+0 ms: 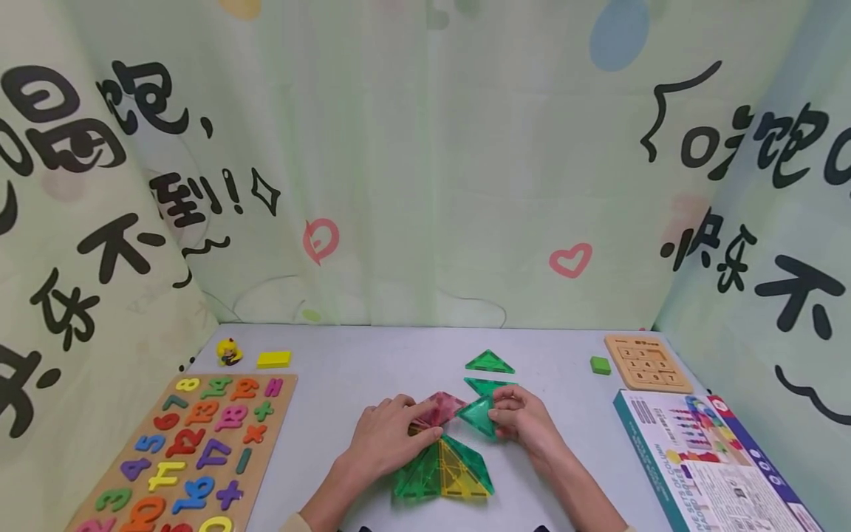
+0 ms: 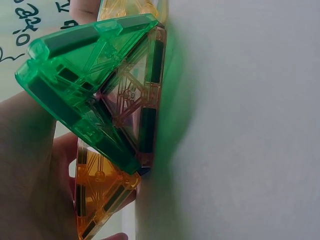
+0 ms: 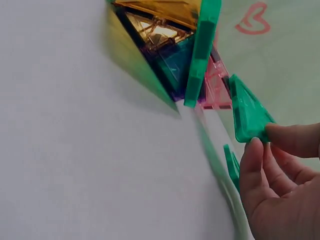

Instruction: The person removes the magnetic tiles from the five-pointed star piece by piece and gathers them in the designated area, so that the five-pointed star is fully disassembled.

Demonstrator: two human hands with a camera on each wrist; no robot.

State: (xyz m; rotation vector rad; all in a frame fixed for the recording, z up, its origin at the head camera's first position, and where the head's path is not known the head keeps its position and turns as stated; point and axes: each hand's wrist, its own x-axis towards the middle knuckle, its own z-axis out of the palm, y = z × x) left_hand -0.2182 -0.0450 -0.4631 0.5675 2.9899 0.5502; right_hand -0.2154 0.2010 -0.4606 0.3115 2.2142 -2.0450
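Observation:
A built shape of clear magnetic tiles [image 1: 459, 473] stands on the table, with green and yellow triangles facing me and a pink tile [image 1: 447, 404] behind. My left hand [image 1: 385, 437] holds this shape from the left, thumb and fingers spread about its top. In the left wrist view an orange tile [image 2: 100, 175] shows beside the fingers, below a green tile [image 2: 75, 65]. Between thumb and fingertips my right hand [image 1: 528, 427] pinches a green triangular magnetic tile [image 3: 248, 112]. One corner of it points at the pink tile, close beside it.
Two loose green triangles [image 1: 490, 361] lie behind the right hand. A wooden number board [image 1: 282, 414] is at left, near a yellow block [image 1: 274, 359] and small figurine [image 1: 229, 352]. At right are a green block [image 1: 600, 366], wooden number puzzle [image 1: 648, 378] and printed box [image 1: 718, 458].

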